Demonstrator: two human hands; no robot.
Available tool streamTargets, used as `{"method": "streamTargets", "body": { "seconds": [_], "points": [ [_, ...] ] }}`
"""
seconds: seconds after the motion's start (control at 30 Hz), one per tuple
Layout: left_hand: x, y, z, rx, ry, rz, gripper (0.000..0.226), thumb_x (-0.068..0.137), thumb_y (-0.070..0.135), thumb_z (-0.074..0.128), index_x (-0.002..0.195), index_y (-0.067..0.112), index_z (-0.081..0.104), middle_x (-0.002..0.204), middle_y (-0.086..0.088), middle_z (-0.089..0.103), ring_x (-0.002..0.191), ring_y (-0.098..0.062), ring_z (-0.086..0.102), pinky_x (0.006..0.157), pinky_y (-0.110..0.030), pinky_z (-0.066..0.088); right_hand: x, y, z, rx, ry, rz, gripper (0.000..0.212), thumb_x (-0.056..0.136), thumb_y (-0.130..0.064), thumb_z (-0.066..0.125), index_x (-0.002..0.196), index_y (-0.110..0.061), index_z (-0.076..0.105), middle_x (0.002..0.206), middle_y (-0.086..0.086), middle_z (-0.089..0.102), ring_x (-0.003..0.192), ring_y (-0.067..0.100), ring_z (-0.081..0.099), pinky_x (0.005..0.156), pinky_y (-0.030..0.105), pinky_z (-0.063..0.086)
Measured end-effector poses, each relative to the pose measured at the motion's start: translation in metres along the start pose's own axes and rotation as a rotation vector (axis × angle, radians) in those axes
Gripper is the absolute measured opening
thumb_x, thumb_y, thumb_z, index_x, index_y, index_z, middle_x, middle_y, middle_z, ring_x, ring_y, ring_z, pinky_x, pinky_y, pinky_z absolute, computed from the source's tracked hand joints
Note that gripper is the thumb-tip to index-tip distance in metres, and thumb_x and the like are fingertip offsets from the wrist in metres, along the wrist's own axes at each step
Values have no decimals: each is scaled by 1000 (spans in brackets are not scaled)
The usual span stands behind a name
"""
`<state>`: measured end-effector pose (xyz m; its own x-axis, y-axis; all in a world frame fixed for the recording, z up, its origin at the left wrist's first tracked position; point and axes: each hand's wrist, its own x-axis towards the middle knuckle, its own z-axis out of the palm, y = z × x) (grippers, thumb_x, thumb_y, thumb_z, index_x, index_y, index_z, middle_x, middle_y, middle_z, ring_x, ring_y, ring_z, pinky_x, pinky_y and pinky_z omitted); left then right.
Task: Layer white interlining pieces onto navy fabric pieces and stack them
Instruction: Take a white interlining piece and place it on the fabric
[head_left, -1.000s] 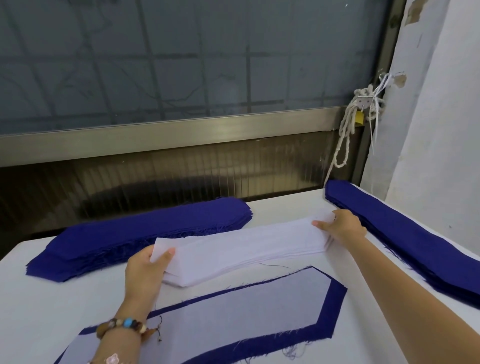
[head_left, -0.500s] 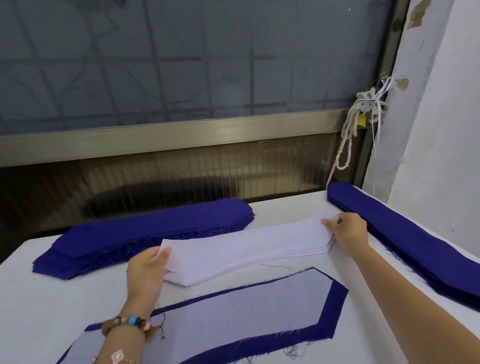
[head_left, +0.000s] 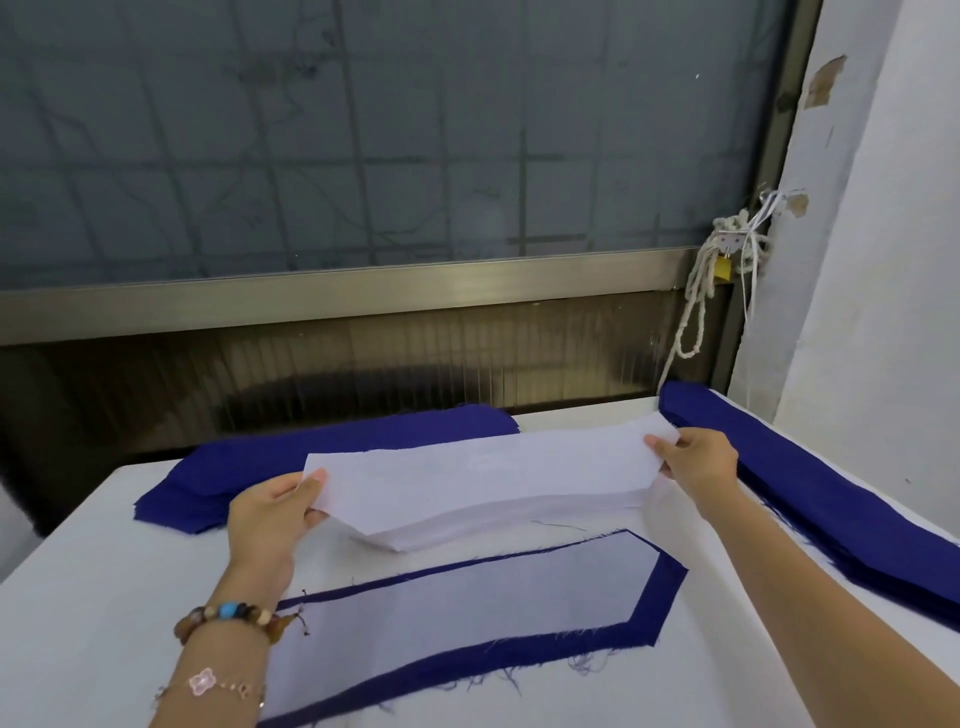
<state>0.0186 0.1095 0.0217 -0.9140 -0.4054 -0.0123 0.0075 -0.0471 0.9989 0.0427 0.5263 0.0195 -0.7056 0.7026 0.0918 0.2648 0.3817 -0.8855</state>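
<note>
A single white interlining piece (head_left: 483, 475) is lifted off the white interlining stack (head_left: 415, 538) in the middle of the table. My left hand (head_left: 270, 517) pinches its left end, and my right hand (head_left: 698, 462) pinches its right end. In front of the stack lies a navy fabric piece (head_left: 660, 597) with a white interlining layer (head_left: 457, 608) on top of it. A navy stack (head_left: 249, 467) sits at the back left, partly hidden by the lifted piece. A second navy stack (head_left: 841, 499) runs along the right edge.
The white table (head_left: 93, 587) ends at a dark window wall behind. A knotted white cord with a brass padlock (head_left: 722, 267) hangs at the back right corner. A white wall (head_left: 883, 260) borders the table on the right.
Both hands have raised the top interlining piece off the white stack; earlier they rested at the ends of the stack with the piece lying flat.
</note>
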Motion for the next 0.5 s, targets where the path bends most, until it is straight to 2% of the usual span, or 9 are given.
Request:
{"method": "streamTargets", "body": {
  "seconds": [0.13, 0.3, 0.37, 0.5],
  "points": [
    [-14, 11, -35, 23, 33, 3, 11, 87, 14, 71, 97, 11, 67, 94, -4, 64, 92, -22, 62, 72, -30, 53, -26, -3, 2, 45, -56, 23, 29, 84, -28, 72, 66, -9, 60, 65, 9, 62, 61, 18, 60, 54, 19, 42],
    [-34, 7, -85, 69, 19, -4, 18, 86, 15, 72, 102, 6, 69, 98, -12, 67, 90, -26, 65, 76, -34, 54, -58, -3, 1, 47, -134, 12, 26, 83, -31, 73, 75, -7, 66, 70, 10, 66, 61, 17, 61, 59, 21, 48],
    [-39, 3, -98, 97, 22, -12, 18, 86, 14, 72, 101, 4, 69, 99, -14, 67, 90, -28, 65, 74, -36, 54, -70, 0, 1, 24, -154, 0, 28, 83, -32, 73, 72, -8, 63, 71, 11, 68, 62, 19, 63, 63, 24, 51],
    [-45, -8, -116, 100, 10, -62, 16, 84, 10, 73, 97, 3, 67, 99, -14, 65, 95, -33, 62, 86, -45, 53, -91, 13, -1, -89, -181, -55, 37, 84, -36, 71, 63, -7, 59, 62, 11, 65, 57, 20, 55, 59, 27, 45]
  ]
}}
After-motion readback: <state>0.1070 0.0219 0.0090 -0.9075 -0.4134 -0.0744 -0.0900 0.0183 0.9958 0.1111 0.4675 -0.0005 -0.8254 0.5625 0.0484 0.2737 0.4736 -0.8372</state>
